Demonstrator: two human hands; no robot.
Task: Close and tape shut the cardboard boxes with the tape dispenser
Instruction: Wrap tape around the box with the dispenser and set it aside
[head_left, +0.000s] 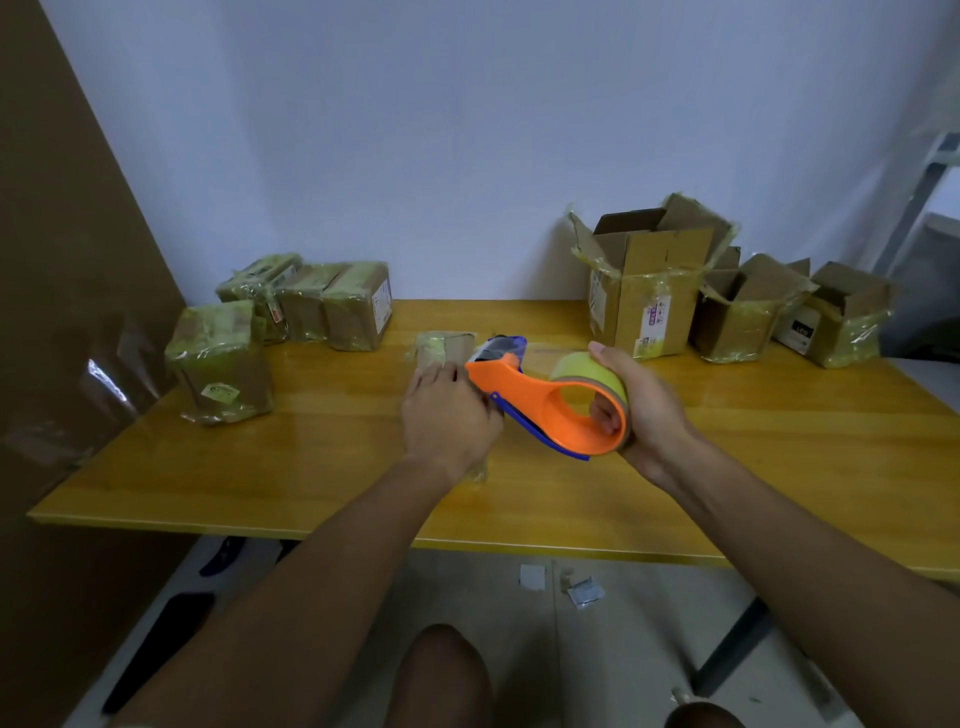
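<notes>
While left hand (448, 415) pins box (445, 349), right hand (640, 410) apparently grips dispenser (540, 397).

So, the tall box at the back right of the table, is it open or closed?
Open. The tall box has its top flaps standing up and apart, with its dark inside visible.

A makeshift packing room, by the look of it: a plain wooden table (311, 467) against a bare white wall (415, 130), taped-up boxes (311, 306) piled far left, open boxes (727, 291) far right, a cardboard sheet (57, 260) leaning left, paper scraps (566, 584) on the tiled floor (519, 649).
</notes>
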